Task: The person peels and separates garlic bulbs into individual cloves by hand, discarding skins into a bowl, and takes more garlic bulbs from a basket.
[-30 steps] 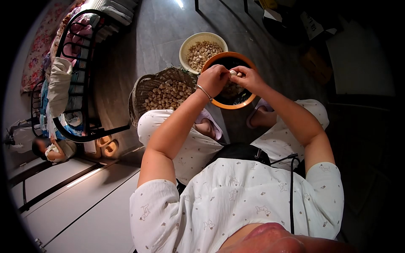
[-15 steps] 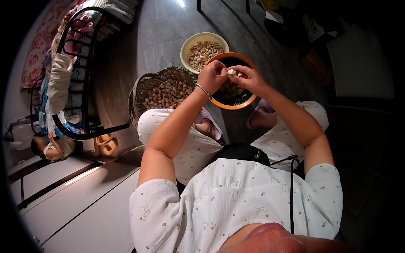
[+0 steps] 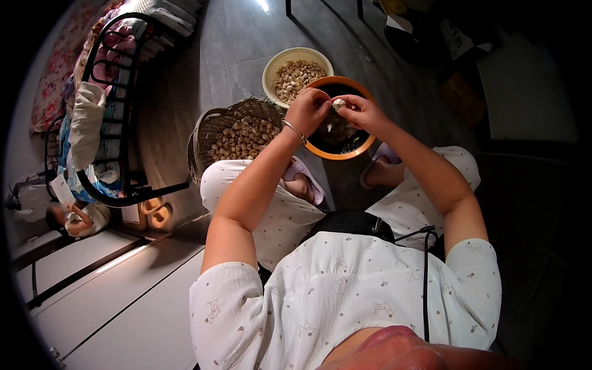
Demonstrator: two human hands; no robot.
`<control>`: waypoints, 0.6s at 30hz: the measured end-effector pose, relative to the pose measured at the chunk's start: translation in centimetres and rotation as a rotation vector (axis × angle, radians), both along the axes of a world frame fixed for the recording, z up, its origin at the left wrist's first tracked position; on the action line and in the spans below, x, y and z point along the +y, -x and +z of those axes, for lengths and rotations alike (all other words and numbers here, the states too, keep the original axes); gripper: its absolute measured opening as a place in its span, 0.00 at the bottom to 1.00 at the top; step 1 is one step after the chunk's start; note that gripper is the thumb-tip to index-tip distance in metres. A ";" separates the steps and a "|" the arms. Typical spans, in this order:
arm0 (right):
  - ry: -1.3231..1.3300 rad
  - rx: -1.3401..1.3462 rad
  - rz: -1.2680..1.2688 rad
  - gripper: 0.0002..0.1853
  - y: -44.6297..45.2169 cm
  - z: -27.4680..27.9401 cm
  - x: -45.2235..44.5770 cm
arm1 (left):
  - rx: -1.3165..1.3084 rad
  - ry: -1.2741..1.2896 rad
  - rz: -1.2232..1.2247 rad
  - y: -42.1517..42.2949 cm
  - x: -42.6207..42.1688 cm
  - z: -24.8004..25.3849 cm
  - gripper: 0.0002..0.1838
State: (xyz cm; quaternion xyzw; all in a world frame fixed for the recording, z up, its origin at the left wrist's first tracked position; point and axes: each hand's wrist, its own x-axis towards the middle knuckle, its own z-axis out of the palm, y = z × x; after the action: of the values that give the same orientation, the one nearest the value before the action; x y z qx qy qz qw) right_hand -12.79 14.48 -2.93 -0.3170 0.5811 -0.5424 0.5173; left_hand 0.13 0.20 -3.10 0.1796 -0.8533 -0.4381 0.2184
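A pale garlic bulb (image 3: 339,104) is gripped between the thumb and fingers of my right hand (image 3: 365,116). At its left side, my left hand (image 3: 308,111) has its fingers closed in a pinch close to the bulb; what is in the pinch is hidden. Both hands are over a dark basin with an orange rim (image 3: 338,156), which holds garlic skins. Below the bulb a small white flake (image 3: 329,129) shows against the dark inside.
Behind the basin stands a cream bowl (image 3: 267,79) of separated cloves. A woven basket (image 3: 198,145) with many garlic bulbs stands at left. Further left are a black metal rack (image 3: 126,111), orange slippers (image 3: 161,216) and another person (image 3: 86,219) with a white sheet (image 3: 61,189).
The bulb has turned slightly in my right fingers and looks whiter. A white flake now shows below it. The person at left has raised a white sheet.
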 end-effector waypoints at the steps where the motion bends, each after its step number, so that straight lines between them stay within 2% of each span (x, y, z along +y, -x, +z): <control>1: -0.004 0.056 -0.020 0.17 0.1 -0.5 -0.1 | -0.006 0.085 -0.031 -0.1 0.6 0.6 0.06; 2: -0.008 0.113 -0.038 0.17 0.2 -1.1 -0.1 | -0.013 0.170 -0.061 -0.1 1.0 1.2 0.05; 4: -0.007 0.140 -0.035 0.17 0.1 -1.1 -0.1 | -0.001 0.155 -0.062 -0.2 1.1 1.2 0.05; 9: 0.041 0.257 -0.023 0.16 -0.1 -1.2 0.0 | -0.012 0.445 -0.096 -0.4 1.2 1.8 0.04; 11: 0.097 0.368 -0.029 0.16 -0.4 -0.7 0.0 | -0.001 0.454 -0.094 -0.5 1.3 2.1 0.05; 13: 0.100 0.352 -0.022 0.16 -0.5 -0.8 0.1 | 0.010 0.462 -0.096 -0.5 1.3 2.3 0.06; 16: 0.078 0.264 -0.002 0.16 -0.6 -0.1 0.2 | -0.036 0.336 -0.107 -0.5 1.0 2.2 0.06; 18: 0.052 0.194 0.009 0.16 -0.5 0.2 0.2 | -0.012 0.053 -0.006 -0.3 0.8 1.5 0.06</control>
State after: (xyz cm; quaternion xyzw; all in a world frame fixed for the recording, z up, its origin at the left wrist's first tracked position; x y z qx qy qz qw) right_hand -12.26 14.68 -2.74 -0.3841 0.6127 -0.5218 0.4525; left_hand 0.41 0.96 -1.56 0.1739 -0.8663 -0.4149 0.2169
